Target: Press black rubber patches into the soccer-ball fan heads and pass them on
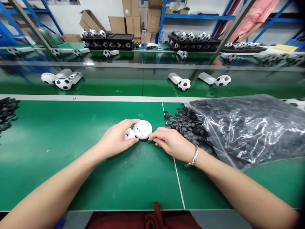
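My left hand (119, 137) grips a white plastic device (143, 128) from the left, thumb and fingers around its narrow end. The device has a round, domed head with small holes and dark marks on top, and it lies on the green tabletop (90, 178). My right hand (170, 141), with a silver bracelet at the wrist, is at the device's right edge. Its thumb and fingertips are pinched together; whether something small is between them I cannot make out. Behind the right hand a heap of small black pieces (190, 125) spills from a clear plastic bag (259, 127).
Another pile of black pieces (8, 111) lies at the far left. Across a pale rail, the green conveyor belt (114, 82) bears football-patterned white devices (184, 84). Behind it stand black trays (107, 43) of such balls, water bottles (144, 40) and cardboard boxes. A person in a pink top (252, 19) is at the upper right.
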Motion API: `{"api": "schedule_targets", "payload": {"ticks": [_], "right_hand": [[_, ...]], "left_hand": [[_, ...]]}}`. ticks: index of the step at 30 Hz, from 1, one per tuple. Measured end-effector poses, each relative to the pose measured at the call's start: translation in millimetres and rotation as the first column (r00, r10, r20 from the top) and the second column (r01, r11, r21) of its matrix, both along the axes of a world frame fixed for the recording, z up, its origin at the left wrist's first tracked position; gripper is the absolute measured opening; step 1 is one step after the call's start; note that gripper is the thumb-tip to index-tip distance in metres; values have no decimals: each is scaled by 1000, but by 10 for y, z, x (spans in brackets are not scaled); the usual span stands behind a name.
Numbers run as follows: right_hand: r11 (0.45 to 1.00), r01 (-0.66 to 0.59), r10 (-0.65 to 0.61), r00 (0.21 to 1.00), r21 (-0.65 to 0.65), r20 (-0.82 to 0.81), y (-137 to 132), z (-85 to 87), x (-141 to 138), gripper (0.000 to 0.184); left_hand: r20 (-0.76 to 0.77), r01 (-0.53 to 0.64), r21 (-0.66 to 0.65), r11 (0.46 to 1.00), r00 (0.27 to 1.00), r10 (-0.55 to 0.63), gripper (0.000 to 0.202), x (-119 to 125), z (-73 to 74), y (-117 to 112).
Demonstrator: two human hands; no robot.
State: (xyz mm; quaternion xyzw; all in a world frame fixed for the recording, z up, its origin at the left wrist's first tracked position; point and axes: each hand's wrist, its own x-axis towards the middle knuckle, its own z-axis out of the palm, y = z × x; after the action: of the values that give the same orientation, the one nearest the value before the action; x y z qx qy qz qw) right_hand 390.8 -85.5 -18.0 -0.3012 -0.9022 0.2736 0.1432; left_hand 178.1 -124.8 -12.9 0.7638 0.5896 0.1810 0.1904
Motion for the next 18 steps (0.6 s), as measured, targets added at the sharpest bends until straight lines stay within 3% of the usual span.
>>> {"api": "schedule_targets", "payload": {"ticks": [3,5,8,12,18], "right_hand": [[969,-3,-28,992,-246,-121,11,51,10,14],[952,-46,-2,988,-302,-154,0,73,4,14],[980,-25,-6,988,-197,-152,9,84,5,4],[996,88,-89,986,-14,-144,61,86,40,7],[998,24,-26,998,-55,-51,-38,45,-18,3]], "left_hand": [[18,-13,-3,1000,1000,13,51,-10,-17,13],[28,-11,-9,1000,1000,11,52,-3,-18,10],[-5,-12,44,999,1000,13,53,20,-5,-8],[-106,-28,143,989,993,43,55,30,16,-17],[-46,-32,75,997,998,36,50,5,-12,32]]}}
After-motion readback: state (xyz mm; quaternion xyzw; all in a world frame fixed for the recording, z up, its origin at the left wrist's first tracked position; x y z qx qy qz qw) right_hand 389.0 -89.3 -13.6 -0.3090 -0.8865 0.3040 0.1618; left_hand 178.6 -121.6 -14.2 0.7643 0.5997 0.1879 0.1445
